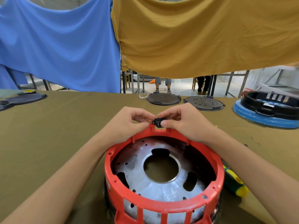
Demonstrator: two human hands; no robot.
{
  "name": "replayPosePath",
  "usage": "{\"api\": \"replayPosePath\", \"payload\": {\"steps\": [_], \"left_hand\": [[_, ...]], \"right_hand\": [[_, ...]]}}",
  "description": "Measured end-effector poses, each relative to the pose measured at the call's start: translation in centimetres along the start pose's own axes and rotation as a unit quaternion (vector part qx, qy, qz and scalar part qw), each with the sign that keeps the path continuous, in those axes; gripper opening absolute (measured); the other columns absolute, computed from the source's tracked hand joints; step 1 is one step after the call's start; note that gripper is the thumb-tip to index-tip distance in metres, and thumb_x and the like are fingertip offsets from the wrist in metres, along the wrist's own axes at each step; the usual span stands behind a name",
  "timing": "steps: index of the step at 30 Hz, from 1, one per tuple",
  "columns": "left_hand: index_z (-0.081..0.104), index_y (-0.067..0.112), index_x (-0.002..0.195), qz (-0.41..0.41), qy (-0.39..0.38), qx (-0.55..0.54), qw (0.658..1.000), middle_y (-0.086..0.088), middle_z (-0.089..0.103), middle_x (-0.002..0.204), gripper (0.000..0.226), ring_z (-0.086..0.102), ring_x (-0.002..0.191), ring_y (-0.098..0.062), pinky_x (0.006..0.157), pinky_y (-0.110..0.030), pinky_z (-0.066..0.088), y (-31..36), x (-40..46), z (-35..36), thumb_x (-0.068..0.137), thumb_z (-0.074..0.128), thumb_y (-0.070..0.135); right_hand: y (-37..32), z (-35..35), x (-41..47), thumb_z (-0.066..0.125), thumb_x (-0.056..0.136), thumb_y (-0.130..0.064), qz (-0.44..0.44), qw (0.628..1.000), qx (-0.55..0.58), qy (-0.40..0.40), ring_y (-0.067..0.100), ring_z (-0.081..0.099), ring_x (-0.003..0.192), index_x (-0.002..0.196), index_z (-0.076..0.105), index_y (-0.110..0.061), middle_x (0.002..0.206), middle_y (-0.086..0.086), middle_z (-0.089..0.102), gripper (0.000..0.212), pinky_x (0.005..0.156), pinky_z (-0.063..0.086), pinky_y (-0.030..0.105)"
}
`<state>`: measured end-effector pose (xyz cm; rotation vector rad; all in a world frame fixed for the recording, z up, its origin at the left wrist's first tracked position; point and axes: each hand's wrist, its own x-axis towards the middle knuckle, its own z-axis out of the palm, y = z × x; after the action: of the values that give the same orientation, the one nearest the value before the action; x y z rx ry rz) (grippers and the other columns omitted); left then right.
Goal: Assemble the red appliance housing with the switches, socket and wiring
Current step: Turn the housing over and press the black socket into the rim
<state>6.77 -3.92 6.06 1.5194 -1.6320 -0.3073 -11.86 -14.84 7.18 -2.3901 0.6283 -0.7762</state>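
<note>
Right hand (186,122) pinches a small black socket part (159,122) between thumb and forefinger, just above the far rim of the red housing (163,206). Left hand (129,122) meets it from the other side, thumb and forefinger tips curled onto the part's left edge; whether the left fingers carry any of its weight cannot be told. The part sits right over a notch between two upright tabs on the housing's far wall, touching or nearly touching the rim; which, cannot be told.

Red housing stands on the desk (64,126) between the two forearms, open side up. Inside it a silvery metal plate (161,191) with a big round centre hole, several smaller cut-outs and small holes. Near wall of the housing has a row of rectangular windows.

Just right of the housing, partly under the right forearm, lies a green-and-yellow tool handle (234,183).

Farther out on the desk: two dark round lids (163,99) side by side at the far edge, a blue-rimmed black housing (267,109) at far right, another dark flat cover (24,99) at far left. A blue cloth (56,42) and a mustard cloth (202,34) hang above the desk's far side. Below the mustard cloth, the legs of two seated persons show.
</note>
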Motion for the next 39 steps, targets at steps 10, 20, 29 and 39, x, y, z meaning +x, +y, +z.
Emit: {"api": "replayPosePath", "payload": {"steps": [10, 20, 29, 39], "left_hand": [[0.074, 0.038, 0.098, 0.009, -0.002, -0.003, 1.000, 0.018, 0.074, 0.091, 0.038, 0.067, 0.089, -0.003, 0.080, -0.013, 0.049, -0.32, 0.08, 0.03, 0.089, 0.064, 0.002], [0.077, 0.029, 0.102, 0.003, -0.005, -0.005, 1.000, 0.014, 0.075, 0.091, 0.034, 0.067, 0.087, -0.004, 0.077, -0.016, 0.049, -0.40, 0.13, 0.07, 0.090, 0.062, 0.001], [0.077, 0.036, 0.096, -0.006, 0.004, 0.007, 1.000, 0.014, 0.072, 0.080, 0.032, 0.062, 0.064, 0.003, 0.066, -0.013, 0.046, -0.67, 0.18, 0.11, 0.091, 0.064, 0.007], [0.080, 0.017, 0.099, 0.022, -0.007, 0.059, 0.998, 0.008, 0.071, 0.102, 0.026, 0.066, 0.090, -0.003, 0.073, -0.012, 0.047, -0.11, 0.36, 0.16, 0.090, 0.063, -0.001]], "right_hand": [[0.10, 0.04, 0.03, 0.077, 0.083, -0.017, 0.003, 1.000, 0.014, 0.002, -0.003, 0.067, 0.075, 0.102, 0.079, -0.025, 0.080, -0.014, 0.074, 0.021, 0.078, 0.050, 0.016], [0.14, 0.06, 0.06, 0.080, 0.080, -0.018, 0.007, 1.000, 0.012, 0.001, -0.002, 0.067, 0.077, 0.100, 0.079, -0.026, 0.079, -0.016, 0.073, 0.021, 0.076, 0.051, 0.013], [-0.10, 0.01, -0.10, 0.079, 0.081, -0.018, 0.001, 1.000, 0.000, -0.006, -0.007, 0.064, 0.071, 0.102, 0.079, -0.025, 0.074, -0.019, 0.069, 0.022, 0.070, 0.047, 0.007], [-0.27, 0.16, -0.06, 0.077, 0.083, -0.020, -0.011, 0.999, -0.027, -0.021, 0.003, 0.066, 0.070, 0.102, 0.079, -0.027, 0.074, -0.013, 0.071, 0.020, 0.077, 0.057, 0.026]]}}
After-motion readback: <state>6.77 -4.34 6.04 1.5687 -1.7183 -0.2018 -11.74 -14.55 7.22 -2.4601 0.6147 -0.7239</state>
